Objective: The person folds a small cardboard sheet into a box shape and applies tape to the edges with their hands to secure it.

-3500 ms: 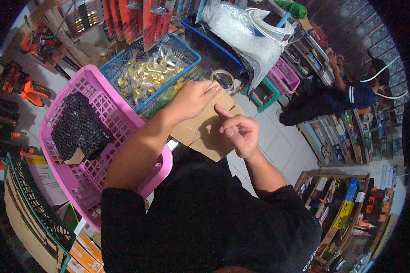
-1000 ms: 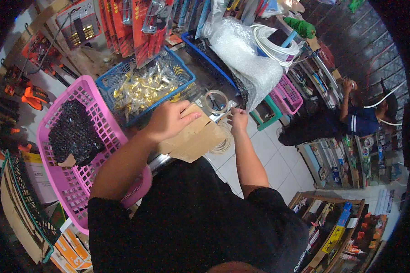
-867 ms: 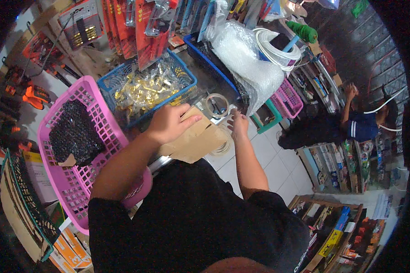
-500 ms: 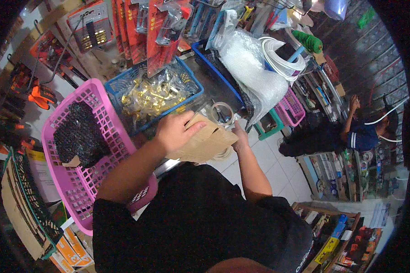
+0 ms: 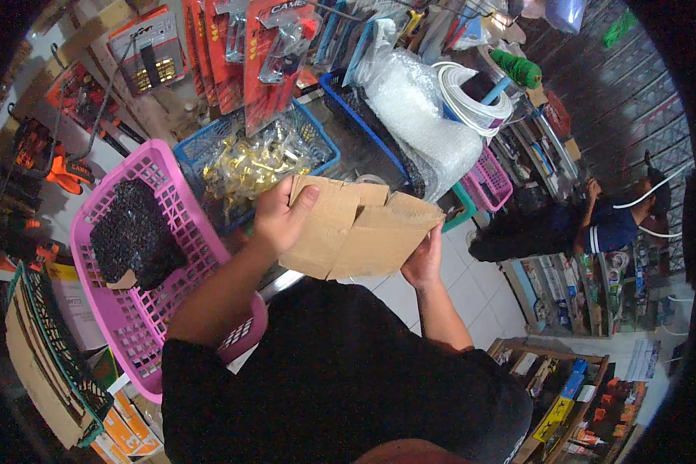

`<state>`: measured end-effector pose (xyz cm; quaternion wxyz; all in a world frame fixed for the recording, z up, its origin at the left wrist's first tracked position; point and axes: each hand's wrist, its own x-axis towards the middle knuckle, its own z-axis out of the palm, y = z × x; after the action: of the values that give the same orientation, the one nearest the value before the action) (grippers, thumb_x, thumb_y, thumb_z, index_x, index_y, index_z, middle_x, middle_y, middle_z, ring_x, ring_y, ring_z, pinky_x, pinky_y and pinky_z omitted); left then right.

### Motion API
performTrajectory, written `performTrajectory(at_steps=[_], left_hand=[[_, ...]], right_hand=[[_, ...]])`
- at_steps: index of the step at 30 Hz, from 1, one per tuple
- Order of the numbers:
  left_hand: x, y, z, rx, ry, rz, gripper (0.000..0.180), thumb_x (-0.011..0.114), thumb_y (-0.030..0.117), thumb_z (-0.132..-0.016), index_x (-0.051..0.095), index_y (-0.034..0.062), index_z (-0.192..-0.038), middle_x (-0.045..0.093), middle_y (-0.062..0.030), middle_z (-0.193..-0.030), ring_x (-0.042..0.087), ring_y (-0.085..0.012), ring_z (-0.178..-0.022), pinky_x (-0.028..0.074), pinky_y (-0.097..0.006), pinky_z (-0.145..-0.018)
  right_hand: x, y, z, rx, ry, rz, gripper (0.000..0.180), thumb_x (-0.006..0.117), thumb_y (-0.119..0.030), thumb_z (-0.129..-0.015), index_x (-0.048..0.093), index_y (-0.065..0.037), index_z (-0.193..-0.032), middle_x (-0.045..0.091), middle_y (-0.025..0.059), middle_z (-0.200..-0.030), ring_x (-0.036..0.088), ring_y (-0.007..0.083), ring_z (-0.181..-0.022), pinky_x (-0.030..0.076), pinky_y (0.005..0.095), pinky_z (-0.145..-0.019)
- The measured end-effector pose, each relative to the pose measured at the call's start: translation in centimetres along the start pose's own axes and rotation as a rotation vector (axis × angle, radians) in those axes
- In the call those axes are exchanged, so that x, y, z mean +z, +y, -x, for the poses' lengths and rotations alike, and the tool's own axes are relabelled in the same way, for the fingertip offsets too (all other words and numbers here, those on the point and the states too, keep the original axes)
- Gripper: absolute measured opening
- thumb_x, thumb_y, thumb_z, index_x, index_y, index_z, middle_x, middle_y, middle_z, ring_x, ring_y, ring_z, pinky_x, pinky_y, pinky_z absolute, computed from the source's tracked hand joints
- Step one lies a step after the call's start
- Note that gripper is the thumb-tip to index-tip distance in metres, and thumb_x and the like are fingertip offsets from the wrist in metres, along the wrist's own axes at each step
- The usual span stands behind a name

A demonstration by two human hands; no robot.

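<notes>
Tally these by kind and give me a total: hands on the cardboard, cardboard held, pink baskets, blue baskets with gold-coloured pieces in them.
Hands on the cardboard: 2 (left hand, right hand)
Cardboard held: 1
Pink baskets: 2 (large pink basket, small pink basket)
Blue basket with gold-coloured pieces: 1
Total: 6

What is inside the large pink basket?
A bumpy black bundle with a brown scrap at its lower edge. Anything within or beneath it is covered; the left forearm hides part of the basket.

The view is grainy, darkest upper right, with bowed edges.
</notes>
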<state>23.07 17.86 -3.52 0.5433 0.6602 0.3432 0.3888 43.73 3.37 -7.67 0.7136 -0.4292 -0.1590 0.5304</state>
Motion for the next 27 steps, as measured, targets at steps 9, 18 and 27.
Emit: performTrajectory(at_steps=[9, 18, 27], left_hand=[[-0.7, 1.3, 0.6, 0.053, -0.368, 0.292, 0.043, 0.044, 0.040, -0.091, 0.045, 0.0023, -0.112, 0.052, -0.0056, -0.098, 0.047, -0.0131, -0.094, 0.038, -0.030, -0.084], [-0.3, 2.7, 0.8, -0.077, -0.519, 0.378, 0.038, 0.051, 0.030, -0.089, 0.043, 0.0035, -0.116, 0.053, -0.0044, -0.102, 0.047, -0.0114, -0.096, 0.039, -0.028, -0.085], [-0.5, 2.0, 0.2, -0.166, -0.399, 0.449, 0.031, 0.061, 0.019, -0.082, 0.050, 0.0030, -0.107, 0.056, -0.0036, -0.096, 0.052, -0.0108, -0.089, 0.043, -0.027, -0.077]], right_hand=[[1.3, 0.4, 2.7, -0.005, -0.055, 0.235, 0.077, 0.026, -0.066, -0.084, 0.027, -0.009, -0.136, 0.034, 0.0101, -0.137, 0.034, 0.0277, -0.125, 0.026, 0.0439, -0.103], [4.6, 0.2, 2.3, -0.328, -0.282, 0.408, 0.080, 0.029, -0.067, -0.082, 0.020, -0.010, -0.138, 0.019, 0.0077, -0.143, 0.020, 0.0238, -0.131, 0.020, 0.0422, -0.106], [4.9, -0.7, 2.6, -0.563, -0.241, 0.731, 0.081, 0.014, -0.070, -0.082, 0.055, -0.006, -0.109, 0.030, 0.0200, -0.132, 0.028, 0.0315, -0.124, 0.020, 0.0445, -0.102]])
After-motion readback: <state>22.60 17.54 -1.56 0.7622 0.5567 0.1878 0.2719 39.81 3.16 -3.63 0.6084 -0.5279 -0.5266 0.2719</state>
